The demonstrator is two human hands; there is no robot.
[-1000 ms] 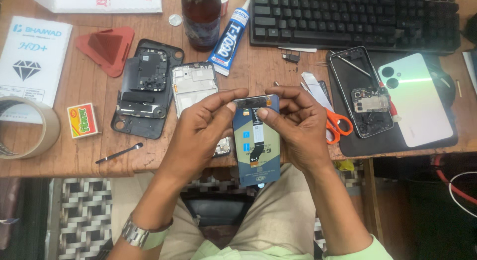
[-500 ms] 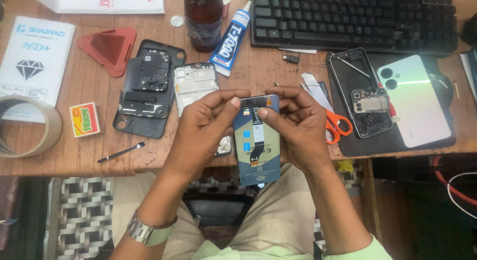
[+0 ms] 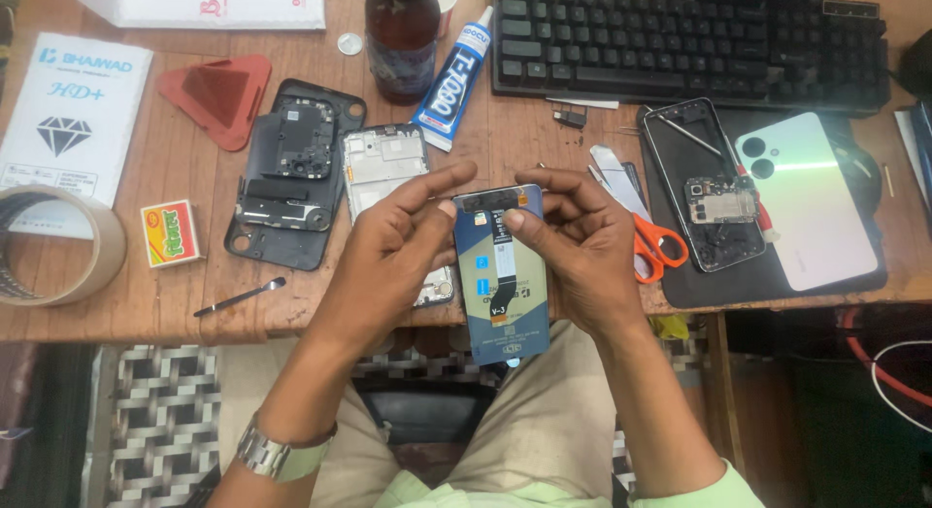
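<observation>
Replacement phone screen (image 3: 503, 280), a blue-backed panel with a black flex cable running down its middle, is being held upright above the near edge of the wooden table (image 3: 175, 309), over the person's lap. Its far end is being pinched from the left by the left hand (image 3: 393, 251) and from the right by the right hand (image 3: 582, 251), fingers curled and thumbs pressed on the back. Orange-handled scissors (image 3: 652, 246) are lying just to the right.

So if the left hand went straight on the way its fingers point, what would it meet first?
The left hand points right, across the top of the phone screen it holds. It would likely meet the right hand's fingers first, which look almost touching.
</observation>
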